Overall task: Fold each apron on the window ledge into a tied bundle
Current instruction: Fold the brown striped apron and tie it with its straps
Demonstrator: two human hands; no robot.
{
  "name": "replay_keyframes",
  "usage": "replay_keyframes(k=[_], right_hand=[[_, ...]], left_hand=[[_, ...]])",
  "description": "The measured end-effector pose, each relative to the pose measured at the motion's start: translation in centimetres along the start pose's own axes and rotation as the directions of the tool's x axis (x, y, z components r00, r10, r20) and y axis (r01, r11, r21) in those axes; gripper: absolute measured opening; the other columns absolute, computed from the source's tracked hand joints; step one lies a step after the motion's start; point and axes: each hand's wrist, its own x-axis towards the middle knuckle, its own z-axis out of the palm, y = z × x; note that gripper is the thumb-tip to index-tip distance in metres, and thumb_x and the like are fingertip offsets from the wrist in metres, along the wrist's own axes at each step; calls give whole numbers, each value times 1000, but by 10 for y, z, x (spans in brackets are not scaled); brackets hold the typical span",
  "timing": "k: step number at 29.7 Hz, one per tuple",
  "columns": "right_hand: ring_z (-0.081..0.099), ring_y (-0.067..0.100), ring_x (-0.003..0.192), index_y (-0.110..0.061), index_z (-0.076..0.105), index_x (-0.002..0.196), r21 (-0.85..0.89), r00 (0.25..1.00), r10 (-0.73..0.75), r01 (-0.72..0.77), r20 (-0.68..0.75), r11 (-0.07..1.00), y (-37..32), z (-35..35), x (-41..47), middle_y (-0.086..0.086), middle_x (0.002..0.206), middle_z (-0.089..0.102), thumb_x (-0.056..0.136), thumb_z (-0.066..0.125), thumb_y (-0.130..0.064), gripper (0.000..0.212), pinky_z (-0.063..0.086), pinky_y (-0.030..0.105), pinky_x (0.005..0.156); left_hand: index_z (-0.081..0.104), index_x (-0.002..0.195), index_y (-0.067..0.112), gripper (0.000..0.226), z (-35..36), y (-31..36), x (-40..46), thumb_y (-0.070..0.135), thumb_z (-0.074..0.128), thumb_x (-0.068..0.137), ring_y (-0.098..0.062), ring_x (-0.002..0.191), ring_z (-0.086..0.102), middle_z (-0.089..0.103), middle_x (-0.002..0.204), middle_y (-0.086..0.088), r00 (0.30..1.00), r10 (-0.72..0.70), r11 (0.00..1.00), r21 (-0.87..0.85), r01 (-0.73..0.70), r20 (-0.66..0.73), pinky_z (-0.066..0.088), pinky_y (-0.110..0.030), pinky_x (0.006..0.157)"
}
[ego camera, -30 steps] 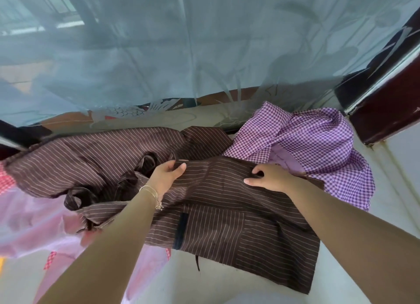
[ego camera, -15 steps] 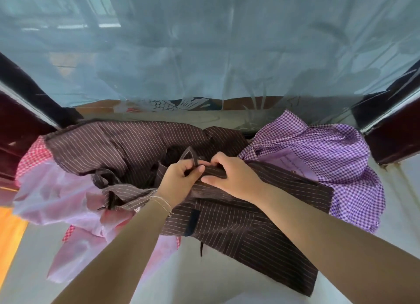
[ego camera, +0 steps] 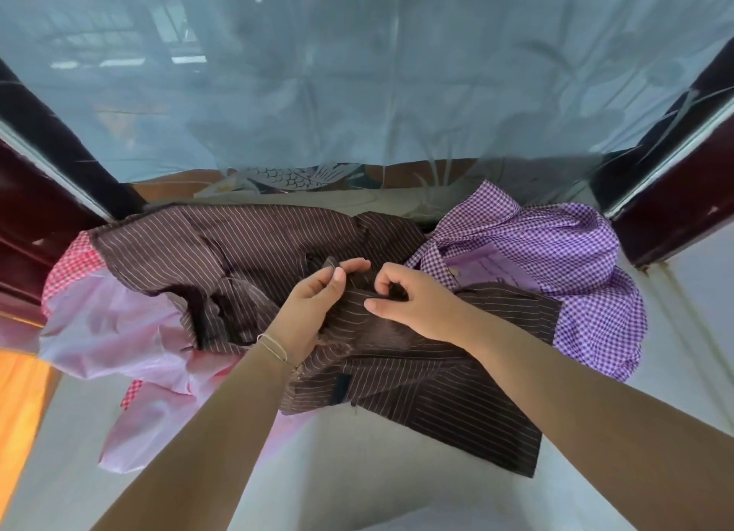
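A brown pinstriped apron (ego camera: 437,387) lies spread across the window ledge (ego camera: 675,332), its lower corner hanging over the front edge. My left hand (ego camera: 313,304) pinches a strap or fold of this brown apron between thumb and fingers near its top middle. My right hand (ego camera: 413,300) sits just to the right with its fingers curled into the same bunched brown cloth. A purple checked apron (ego camera: 556,252) lies crumpled at the right, partly under the brown one. A pink apron (ego camera: 119,332) with red checked trim lies at the left.
Frosted window glass (ego camera: 357,93) rises right behind the ledge. Dark red window frames stand at the left (ego camera: 35,228) and the right (ego camera: 675,212). The white wall (ego camera: 357,471) drops below the ledge. More brown striped cloth (ego camera: 198,244) lies heaped at the back left.
My right hand slid left from the brown apron's right part to meet my left hand at its top middle. Both hands now work the bunched cloth there. The view shifted left.
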Motion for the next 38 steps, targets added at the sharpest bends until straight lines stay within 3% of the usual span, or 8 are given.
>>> replay_keyframes(k=[6,9,13,15,17,23,31,38], right_hand=[[48,22,71,-25,50,75,328,990,137,-121,-26,937,-6,6,-12,6,75,52,87,65,-23,19,38,39,68],[50,15,69,-24,49,80,260,985,82,-40,-153,965,-11,14,-19,2,77,55,92,61,-18,18,43,33,68],[55,-4,73,-26,45,82,193,970,26,22,-241,981,-22,23,-28,-8,96,61,94,57,-13,21,45,18,72],[55,-4,77,-27,43,83,109,973,-7,33,-230,993,-26,27,-34,-9,95,59,95,55,-14,22,46,16,73],[50,-4,72,-27,42,84,30,975,-54,62,-215,998,-31,29,-39,-4,91,57,96,55,-16,21,45,15,70],[45,-4,66,-16,42,91,-144,936,-197,161,-290,976,-53,26,-46,-13,77,45,95,55,-11,15,39,11,65],[54,-5,65,-23,47,98,-76,927,-86,62,-364,995,-64,20,-49,-15,78,54,89,65,-28,21,41,10,59],[51,7,64,-22,50,85,-115,854,-136,90,-502,989,-64,18,-48,-9,71,53,87,68,-26,18,43,19,61]], left_hand=[[63,123,14,35,3,8,-16,29,47,95,-25,96,65,67,116,-15,998,58,997,-44,-57,22,56,-39,81],[63,121,20,28,2,10,-23,27,49,97,-17,93,66,71,104,-2,998,65,966,251,-62,-6,56,-29,81],[62,106,28,28,-3,18,-30,45,42,97,-7,83,58,57,88,15,988,140,390,914,-112,61,44,-23,72],[64,102,26,39,-8,18,-33,52,36,95,-15,94,49,49,95,6,978,189,87,990,-106,89,39,-27,78],[66,109,23,39,-11,20,-36,48,39,96,-20,108,39,47,113,2,943,302,19,988,-156,143,36,-35,95],[65,113,20,25,-1,34,-46,15,44,100,-5,88,61,70,98,2,925,322,656,656,-373,204,50,-22,84],[71,107,12,20,18,42,-50,9,57,93,-14,86,68,74,95,-5,943,330,894,334,-299,-38,55,-34,82],[59,82,18,6,14,52,-47,21,62,86,-17,68,56,64,71,0,973,224,944,236,-230,49,50,-33,67]])
